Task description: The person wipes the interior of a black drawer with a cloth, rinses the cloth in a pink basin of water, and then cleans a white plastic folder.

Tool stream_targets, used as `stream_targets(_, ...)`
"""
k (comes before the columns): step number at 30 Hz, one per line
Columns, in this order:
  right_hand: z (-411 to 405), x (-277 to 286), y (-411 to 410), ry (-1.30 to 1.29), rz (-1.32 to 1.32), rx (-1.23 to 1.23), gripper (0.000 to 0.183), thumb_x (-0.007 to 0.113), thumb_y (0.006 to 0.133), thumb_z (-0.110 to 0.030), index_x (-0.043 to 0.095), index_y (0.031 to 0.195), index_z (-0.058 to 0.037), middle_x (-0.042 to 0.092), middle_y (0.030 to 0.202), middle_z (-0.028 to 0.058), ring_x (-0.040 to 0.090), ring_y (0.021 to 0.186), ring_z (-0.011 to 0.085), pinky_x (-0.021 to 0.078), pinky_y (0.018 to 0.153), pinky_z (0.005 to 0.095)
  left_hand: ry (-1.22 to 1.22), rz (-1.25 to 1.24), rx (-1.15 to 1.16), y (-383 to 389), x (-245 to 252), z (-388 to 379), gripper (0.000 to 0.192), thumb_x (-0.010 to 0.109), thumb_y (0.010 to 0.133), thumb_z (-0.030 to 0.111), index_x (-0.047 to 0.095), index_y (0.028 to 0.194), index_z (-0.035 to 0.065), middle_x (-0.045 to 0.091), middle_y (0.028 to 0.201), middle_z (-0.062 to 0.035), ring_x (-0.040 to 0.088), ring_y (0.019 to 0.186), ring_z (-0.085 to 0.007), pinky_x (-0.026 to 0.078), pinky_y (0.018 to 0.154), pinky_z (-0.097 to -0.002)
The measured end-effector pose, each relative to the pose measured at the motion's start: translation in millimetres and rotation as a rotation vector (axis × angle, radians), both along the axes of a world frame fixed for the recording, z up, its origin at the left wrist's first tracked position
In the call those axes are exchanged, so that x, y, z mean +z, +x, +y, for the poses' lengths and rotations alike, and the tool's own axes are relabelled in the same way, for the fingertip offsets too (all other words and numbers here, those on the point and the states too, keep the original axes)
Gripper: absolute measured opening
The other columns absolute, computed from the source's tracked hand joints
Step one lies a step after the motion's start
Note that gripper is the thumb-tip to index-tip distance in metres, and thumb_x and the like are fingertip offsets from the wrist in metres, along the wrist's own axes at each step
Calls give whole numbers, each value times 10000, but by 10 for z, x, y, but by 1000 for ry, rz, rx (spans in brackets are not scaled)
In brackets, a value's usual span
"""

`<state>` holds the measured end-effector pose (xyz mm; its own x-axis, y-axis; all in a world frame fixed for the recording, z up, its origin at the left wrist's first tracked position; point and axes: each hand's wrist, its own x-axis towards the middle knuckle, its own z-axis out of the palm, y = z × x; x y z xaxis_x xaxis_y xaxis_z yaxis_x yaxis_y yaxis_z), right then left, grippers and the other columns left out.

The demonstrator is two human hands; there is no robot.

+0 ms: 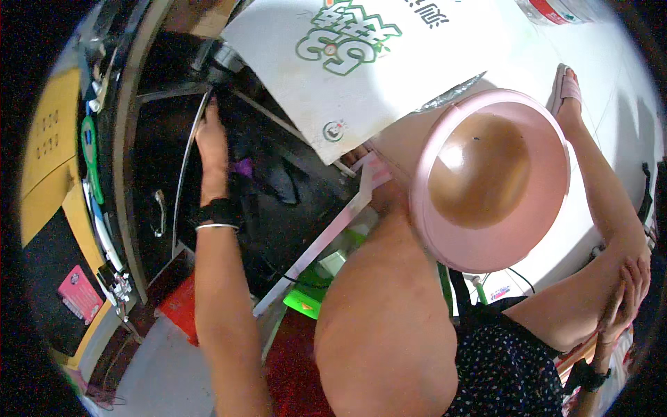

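My left hand [212, 133] reaches forward to the inner edge of an open dark cabinet door [156, 156] with a metal handle; its fingers lie near the door's upper corner, partly blurred, and their grip is unclear. Below and right of it are dark items and a small purple thing [243, 167] inside. My right hand [625, 292] rests on my right knee, with no object visible in it. A pink plastic basin [544, 208] with brownish water [484, 187] stands between my legs.
A white printed box or board [411, 94] lies ahead, over the dark compartment. A bright green plastic item [303, 304] and a red item [182, 310] lie low on the left. A green-handled tool [90, 151] and a yellow folder [49, 140] are at far left.
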<state>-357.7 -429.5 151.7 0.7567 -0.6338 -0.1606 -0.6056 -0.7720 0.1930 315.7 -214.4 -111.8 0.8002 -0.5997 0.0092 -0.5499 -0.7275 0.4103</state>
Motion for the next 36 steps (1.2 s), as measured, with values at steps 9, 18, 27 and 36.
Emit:
stream_targets(9,-12,-2,-29,11,2,2,313,353,886,-136,569,1010,54,541,1146,161,393,1183,353,237,1034,452,-387,302,210,-63,-124,-272,389,465,886,266,553,1107,-41,597,1070,-116,527,922,-207,390,853,-296)
stream_targets(18,44,39,19,-26,53,-31,299,365,886,-134,564,1023,42,538,1142,162,399,1178,350,243,1028,458,-363,285,146,-556,134,-254,484,473,898,269,406,1240,-67,451,1256,-195,430,1129,-286,295,976,-314)
stream_targets(27,104,-16,98,-15,-90,-27,271,401,868,-128,576,977,49,552,1097,150,432,1133,331,262,1006,440,-167,394,-138,-1347,509,74,449,371,931,209,319,1341,33,368,1349,-156,354,1233,-257,240,1024,-301)
stream_targets(36,127,-40,-10,-47,-229,-34,240,437,842,-115,593,947,35,564,1083,142,441,1127,319,271,997,432,-107,659,-498,-2093,669,408,347,377,925,206,533,1174,21,570,1083,-156,540,984,-246,398,863,-300)
